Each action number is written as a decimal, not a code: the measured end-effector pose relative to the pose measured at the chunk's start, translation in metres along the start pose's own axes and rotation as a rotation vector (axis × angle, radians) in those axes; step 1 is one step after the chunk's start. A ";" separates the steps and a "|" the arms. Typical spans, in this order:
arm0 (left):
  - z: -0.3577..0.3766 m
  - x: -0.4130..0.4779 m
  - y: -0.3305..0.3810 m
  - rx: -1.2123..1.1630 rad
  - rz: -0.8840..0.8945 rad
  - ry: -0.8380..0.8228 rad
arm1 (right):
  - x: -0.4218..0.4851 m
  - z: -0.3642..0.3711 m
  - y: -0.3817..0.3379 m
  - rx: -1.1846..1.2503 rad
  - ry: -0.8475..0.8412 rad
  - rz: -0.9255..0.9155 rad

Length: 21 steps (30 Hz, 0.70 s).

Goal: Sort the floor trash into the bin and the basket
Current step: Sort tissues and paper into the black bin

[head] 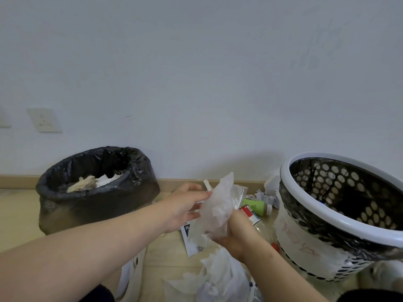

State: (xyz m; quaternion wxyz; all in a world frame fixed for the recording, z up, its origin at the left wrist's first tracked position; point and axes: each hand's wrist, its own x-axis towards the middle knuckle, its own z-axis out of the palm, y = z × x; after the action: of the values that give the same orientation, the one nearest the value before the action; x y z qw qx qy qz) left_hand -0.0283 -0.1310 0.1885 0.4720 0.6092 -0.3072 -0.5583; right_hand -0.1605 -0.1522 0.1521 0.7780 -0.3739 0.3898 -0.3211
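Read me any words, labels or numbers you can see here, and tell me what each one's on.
Basket, paper label: red handwriting, sideways, not legible.
Flat packet on floor: dark square logo and barcode, too blurred to read.
Green bottle: small print, unreadable.
Clear bottle, red, white and blue label: unreadable.
Bag: no print seen.
Nothing can be quoted.

**Bkgd: non-task items**

Wall [196, 73]: plain white, fills upper frame. Socket plate [44, 120]: off-white, low on wall at left. 2nd plate [4, 119] beside it, cut by left edge. Faint reddish mark [128, 116] on wall, right of plates. Baseboard [17, 182]: light wood, along wall foot. Floor [17, 219]: light wood planks.
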 end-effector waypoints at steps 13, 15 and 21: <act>-0.006 -0.003 -0.001 0.064 0.056 0.023 | 0.001 0.009 -0.003 -0.091 0.028 -0.193; -0.010 -0.002 0.000 0.103 0.074 0.077 | 0.000 0.009 0.001 -0.141 0.108 -0.171; -0.025 -0.006 0.001 0.336 0.153 0.173 | -0.008 0.018 -0.004 0.086 -0.174 -0.052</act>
State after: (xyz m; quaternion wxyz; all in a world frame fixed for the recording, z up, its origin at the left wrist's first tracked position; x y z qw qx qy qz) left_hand -0.0054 -0.1198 0.1900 0.4294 0.7001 -0.3997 -0.4072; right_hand -0.1499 -0.1421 0.1653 0.8157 -0.3765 0.2967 -0.3237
